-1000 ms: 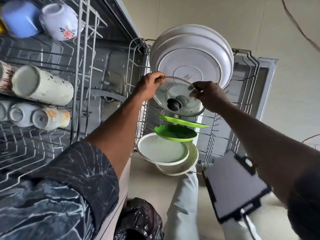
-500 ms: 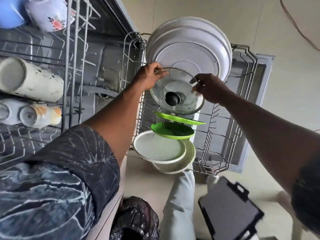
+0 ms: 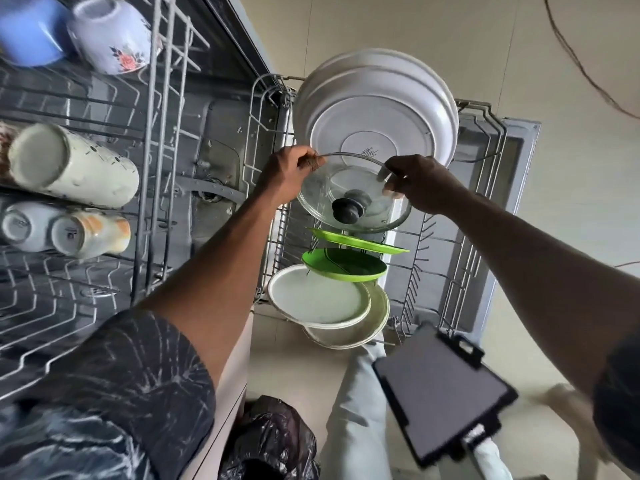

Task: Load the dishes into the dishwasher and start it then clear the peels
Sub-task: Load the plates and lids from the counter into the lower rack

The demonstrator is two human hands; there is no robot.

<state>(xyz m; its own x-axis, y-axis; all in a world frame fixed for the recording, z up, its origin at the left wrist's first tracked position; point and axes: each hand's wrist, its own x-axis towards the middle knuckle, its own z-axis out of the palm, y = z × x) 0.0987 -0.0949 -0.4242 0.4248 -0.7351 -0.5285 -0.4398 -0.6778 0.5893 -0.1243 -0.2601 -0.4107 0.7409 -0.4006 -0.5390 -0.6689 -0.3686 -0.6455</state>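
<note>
A: How is the task's thing held?

B: The glass lid [image 3: 355,188] is gripped by its rim on two sides. The edge nearer the tub is pinched by the left hand [image 3: 291,174], fingers curled over the metal band. The opposite edge is pinched by the right hand [image 3: 420,188], thumb and fingers closed on it. Nothing else is carried by either hand

A: Where is the lid placed with respect to the rack?

B: It is held on edge and tilted over the tines of the lower rack [image 3: 429,244], with the knob [image 3: 347,206] turned toward the camera. Whether its bottom edge is seated between tines cannot be told. The large white plates [image 3: 374,116] are stood just beyond it. Two green plates [image 3: 346,268] are slotted just on the person's side, and the cream plates [image 3: 317,296] nearer again

A: What is the coming move thought to turn on?

B: The gap between the white plates and the first green plate. The lid's face lies roughly parallel to those plates, so a straight lowering into that slot is judged to be called for. Both hands are equally near and the grip is shared. A knock of the knob against the green plate is the risk to be watched

A: What is found further out?

B: Mugs [image 3: 72,168] are laid in the upper rack [image 3: 162,109] to the left, and a black bag [image 3: 273,441] is seen by the feet. No peels are seen
</note>
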